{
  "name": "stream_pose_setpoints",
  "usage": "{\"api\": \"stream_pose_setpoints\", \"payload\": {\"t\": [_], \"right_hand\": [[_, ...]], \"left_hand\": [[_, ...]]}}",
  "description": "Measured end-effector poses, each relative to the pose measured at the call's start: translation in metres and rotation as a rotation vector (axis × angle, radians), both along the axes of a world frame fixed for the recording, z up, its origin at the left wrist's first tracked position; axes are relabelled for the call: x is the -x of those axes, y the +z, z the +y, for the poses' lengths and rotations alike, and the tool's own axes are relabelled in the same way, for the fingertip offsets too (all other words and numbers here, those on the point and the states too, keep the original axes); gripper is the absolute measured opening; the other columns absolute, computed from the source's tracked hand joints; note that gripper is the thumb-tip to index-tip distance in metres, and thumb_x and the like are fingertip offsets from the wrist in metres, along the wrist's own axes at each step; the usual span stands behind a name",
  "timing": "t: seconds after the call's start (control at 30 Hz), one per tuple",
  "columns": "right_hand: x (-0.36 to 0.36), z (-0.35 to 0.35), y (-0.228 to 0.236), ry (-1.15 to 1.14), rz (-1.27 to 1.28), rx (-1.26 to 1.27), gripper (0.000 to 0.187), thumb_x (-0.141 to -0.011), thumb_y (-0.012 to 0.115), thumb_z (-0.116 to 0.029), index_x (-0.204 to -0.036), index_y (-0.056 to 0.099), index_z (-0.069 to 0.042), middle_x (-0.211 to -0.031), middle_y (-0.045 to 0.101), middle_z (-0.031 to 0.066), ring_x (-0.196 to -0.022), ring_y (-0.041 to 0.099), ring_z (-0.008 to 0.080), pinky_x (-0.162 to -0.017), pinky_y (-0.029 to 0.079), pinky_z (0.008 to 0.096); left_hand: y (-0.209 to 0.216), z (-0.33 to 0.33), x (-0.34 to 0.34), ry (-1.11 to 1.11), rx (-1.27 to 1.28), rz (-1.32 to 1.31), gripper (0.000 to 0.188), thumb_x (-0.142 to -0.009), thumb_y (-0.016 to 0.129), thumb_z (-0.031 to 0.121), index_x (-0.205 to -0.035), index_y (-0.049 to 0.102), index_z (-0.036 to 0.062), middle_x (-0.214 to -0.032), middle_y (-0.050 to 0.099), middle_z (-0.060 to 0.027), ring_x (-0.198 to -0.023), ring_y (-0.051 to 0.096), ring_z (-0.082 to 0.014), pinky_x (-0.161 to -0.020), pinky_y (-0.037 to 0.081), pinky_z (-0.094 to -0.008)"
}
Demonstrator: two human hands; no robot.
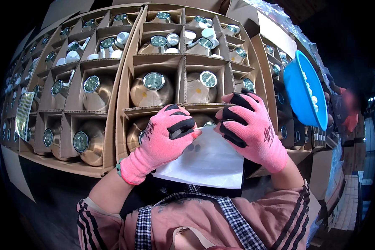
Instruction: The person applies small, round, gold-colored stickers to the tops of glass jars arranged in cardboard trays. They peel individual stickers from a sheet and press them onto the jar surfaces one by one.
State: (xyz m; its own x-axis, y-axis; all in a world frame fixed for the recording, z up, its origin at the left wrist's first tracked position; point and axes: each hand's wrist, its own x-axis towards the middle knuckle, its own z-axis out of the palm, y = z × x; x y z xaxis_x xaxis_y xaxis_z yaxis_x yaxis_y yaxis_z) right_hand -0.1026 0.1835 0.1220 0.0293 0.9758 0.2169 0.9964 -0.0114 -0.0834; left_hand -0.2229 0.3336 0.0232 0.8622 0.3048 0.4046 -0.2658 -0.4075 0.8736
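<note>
Both my hands wear pink gloves with black finger sections, and a few bare fingertips stick out. My left hand [166, 131] is closed at the upper left edge of a white sheet [204, 168], its fingers curled. At the upper right edge, my right hand [250, 129] is closed on the sheet too, with its fingers bent. The sheet hangs down between the hands, over the near edge of an open cardboard box [177, 107]. Two dark round spots show near its top. Behind the hands stand shiny gold-brown round vessels [153, 91] with glassy mouths, one per compartment.
More divided boxes of similar vessels [93, 139] stretch left and right. White cap-like pieces [208, 34] lie among the far vessels. A blue basin [304, 91] holding white pieces sits tilted at right. A sheet of yellowish dots [24, 110] rests at left. A blurred person [349, 106] is farther right.
</note>
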Motion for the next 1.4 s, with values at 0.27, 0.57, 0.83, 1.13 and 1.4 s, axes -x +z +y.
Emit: {"api": "stream_pose_setpoints", "payload": {"t": [0.27, 0.57, 0.83, 1.13, 1.4], "right_hand": [[-0.025, 0.016, 0.02, -0.038, 0.406, -0.06, 0.013, -0.065, 0.065, -0.001, -0.074, 0.057, -0.003, -0.101, 0.059, 0.0089, -0.105, 0.052, 0.0296, -0.088, 0.041, 0.0404], [-0.189, 0.141, -0.074, -0.36, -0.125, 0.193, 0.027, -0.067, 0.067, -0.026, -0.084, 0.063, -0.006, -0.1, 0.056, 0.0149, -0.102, 0.048, 0.0342, -0.089, 0.04, 0.0416], [-0.195, 0.183, -0.097, -0.282, -0.365, 0.582, 0.034, -0.071, 0.062, -0.023, -0.1, 0.061, -0.005, -0.122, 0.049, 0.0132, -0.119, 0.039, 0.0353, -0.1, 0.032, 0.042], [-0.187, 0.178, -0.089, -0.316, -0.439, 0.41, 0.028, -0.072, 0.057, -0.015, -0.098, 0.063, -0.009, -0.122, 0.047, 0.0116, -0.12, 0.037, 0.0345, -0.097, 0.033, 0.0461], [-0.093, 0.086, 0.004, -0.311, 0.49, 0.01, 0.023, -0.07, 0.071, -0.014, -0.085, 0.06, 0.0, -0.085, 0.061, 0.0095, -0.084, 0.059, 0.0224, -0.077, 0.045, 0.032]], "left_hand": [[-0.002, -0.001, 0.001, -0.038, 0.09, 0.099, 0.015, -0.065, 0.07, 0.006, -0.074, 0.06, -0.0009, -0.075, 0.058, -0.0106, -0.078, 0.055, -0.0232, -0.072, 0.044, -0.0302], [0.0, 0.0, -0.003, -0.13, 0.101, 0.069, 0.011, -0.066, 0.069, 0.006, -0.073, 0.062, 0.0011, -0.072, 0.058, -0.0073, -0.072, 0.054, -0.0203, -0.067, 0.043, -0.0296], [0.0, 0.001, -0.001, -0.125, 0.072, 0.054, 0.011, -0.067, 0.069, 0.009, -0.072, 0.062, 0.0035, -0.073, 0.06, -0.0068, -0.07, 0.055, -0.0222, -0.069, 0.044, -0.0311], [-0.001, 0.0, -0.002, -0.098, 0.079, 0.041, 0.011, -0.067, 0.069, 0.01, -0.072, 0.062, 0.0034, -0.073, 0.06, -0.0073, -0.07, 0.056, -0.0235, -0.068, 0.044, -0.0315], [-0.003, 0.001, -0.002, 0.033, 0.092, 0.069, 0.014, -0.067, 0.07, 0.01, -0.073, 0.061, 0.0007, -0.073, 0.059, -0.0101, -0.07, 0.056, -0.0243, -0.067, 0.045, -0.0308]]}}
